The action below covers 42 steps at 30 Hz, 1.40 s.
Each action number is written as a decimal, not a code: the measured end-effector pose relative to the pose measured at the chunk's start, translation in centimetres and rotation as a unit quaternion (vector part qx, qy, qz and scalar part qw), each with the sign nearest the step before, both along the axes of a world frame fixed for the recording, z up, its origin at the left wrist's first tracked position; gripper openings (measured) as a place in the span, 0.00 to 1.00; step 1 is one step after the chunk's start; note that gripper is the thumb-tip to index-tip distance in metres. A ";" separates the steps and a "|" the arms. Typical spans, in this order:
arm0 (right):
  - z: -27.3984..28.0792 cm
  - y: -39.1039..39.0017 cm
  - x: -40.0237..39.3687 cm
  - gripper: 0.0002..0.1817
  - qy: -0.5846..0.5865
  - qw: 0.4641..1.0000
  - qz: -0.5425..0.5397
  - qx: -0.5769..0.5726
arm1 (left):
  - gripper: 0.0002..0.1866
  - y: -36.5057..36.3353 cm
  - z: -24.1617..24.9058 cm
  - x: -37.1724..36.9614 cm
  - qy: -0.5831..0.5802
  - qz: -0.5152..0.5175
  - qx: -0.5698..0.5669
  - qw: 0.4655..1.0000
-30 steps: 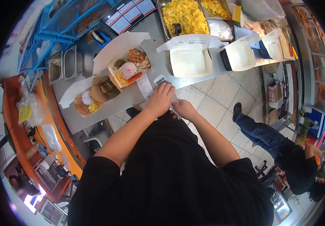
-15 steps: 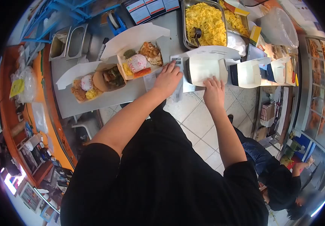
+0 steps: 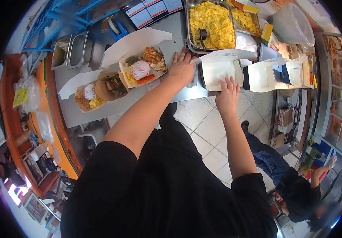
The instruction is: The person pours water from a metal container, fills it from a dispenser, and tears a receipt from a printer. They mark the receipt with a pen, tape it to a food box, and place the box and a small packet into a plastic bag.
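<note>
My left hand [image 3: 182,69] lies on the metal counter with its fingers spread, between a filled meal box and an empty one. A printed slip [image 3: 194,76] sits just right of its palm. Over the front rim of the empty white food box [image 3: 212,73] rest the stretched fingers of my right hand [image 3: 228,91]; its thumb is hard to see. Left of my left hand stands an open meal box [image 3: 131,81] with fried chicken [image 3: 152,57], a wrapped round item [image 3: 140,70] and yellow egg. Two more filled boxes [image 3: 113,93] stand farther left.
Behind the empty box is a tray of scrambled egg [image 3: 212,23] with a dark spoon [image 3: 202,35]. Two smaller empty boxes [image 3: 263,77] stand to the right. A tablet [image 3: 151,12] and steel pans [image 3: 79,51] are at the back. Another person [image 3: 294,186] works at lower right.
My left hand has slid forward on the counter, its fingers now more spread. My right hand stays at the front of the empty box. The view has shifted slightly.
</note>
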State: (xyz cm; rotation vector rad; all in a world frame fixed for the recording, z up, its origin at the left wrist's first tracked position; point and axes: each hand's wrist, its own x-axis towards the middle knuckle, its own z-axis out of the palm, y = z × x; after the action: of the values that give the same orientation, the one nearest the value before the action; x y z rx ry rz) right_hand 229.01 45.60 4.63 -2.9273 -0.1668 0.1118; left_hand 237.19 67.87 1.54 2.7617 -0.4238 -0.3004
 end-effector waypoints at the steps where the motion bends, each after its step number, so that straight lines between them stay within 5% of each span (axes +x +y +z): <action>1: 0.2 0.0 0.0 0.25 -0.004 1.000 -0.001 0.015 | 0.30 0.0 -0.1 -0.2 0.000 -0.005 0.003 1.000; 7: 3.0 0.7 -1.6 0.30 -0.044 0.998 0.004 0.046 | 0.28 -0.3 -0.3 -3.9 -0.065 0.031 0.006 0.997; 11: 4.6 1.8 -3.7 0.29 -0.081 0.995 0.017 0.055 | 0.23 3.0 3.6 -10.3 -0.073 -0.081 -0.072 0.991; 13: 4.7 2.6 -4.9 0.25 -0.121 0.983 0.009 0.137 | 0.15 6.6 5.2 -14.3 -0.005 -0.115 -0.218 0.969; 15: 4.4 3.9 -5.8 0.17 -0.060 0.978 0.030 0.197 | 0.15 11.3 7.1 -18.5 0.020 -0.082 -0.199 0.976; 16: 4.8 5.2 -5.7 0.17 -0.065 0.975 0.046 0.207 | 0.15 13.7 7.7 -20.3 -0.015 -0.017 -0.206 0.978; 18: 5.7 8.1 -5.4 0.11 0.218 0.949 0.055 0.221 | 0.16 19.4 8.0 -23.5 -0.053 0.125 -0.186 0.973; 22: 4.6 14.2 -3.9 0.09 0.155 0.938 0.165 0.261 | 0.15 30.7 9.7 -27.1 -0.140 0.423 -0.165 0.880; 24: 5.8 17.3 -2.3 0.09 0.128 0.918 0.177 0.332 | 0.12 36.4 9.0 -28.3 -0.144 0.561 -0.219 0.785; 27: 9.7 22.1 1.0 0.08 0.142 0.919 0.180 0.322 | 0.13 44.0 8.0 -29.0 -0.112 0.611 -0.200 0.758; 29: 11.9 25.0 2.6 0.08 0.106 0.911 0.185 0.353 | 0.14 48.2 6.6 -27.4 -0.090 0.616 -0.205 0.755; 31: 12.9 27.1 3.7 0.08 0.092 0.915 0.176 0.351 | 0.14 51.6 5.8 -23.3 -0.166 0.460 -0.081 0.868; 35: 13.9 31.1 3.8 0.08 0.056 0.929 0.090 0.354 | 0.20 57.1 1.9 -11.8 -0.189 0.295 0.040 0.936; 38: 14.4 33.3 2.2 0.07 0.051 0.934 0.032 0.352 | 0.22 58.7 -0.4 -6.8 -0.190 0.191 0.096 0.958; 42: 15.0 35.2 -1.6 0.07 0.047 0.936 0.000 0.348 | 0.17 59.1 -1.1 -5.2 -0.121 0.192 0.171 0.959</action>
State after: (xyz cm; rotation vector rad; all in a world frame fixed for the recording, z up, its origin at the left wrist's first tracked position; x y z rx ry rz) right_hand 227.38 80.78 19.59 -2.2082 -0.1515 0.1544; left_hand 232.01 126.98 0.43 3.1477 0.1314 0.0713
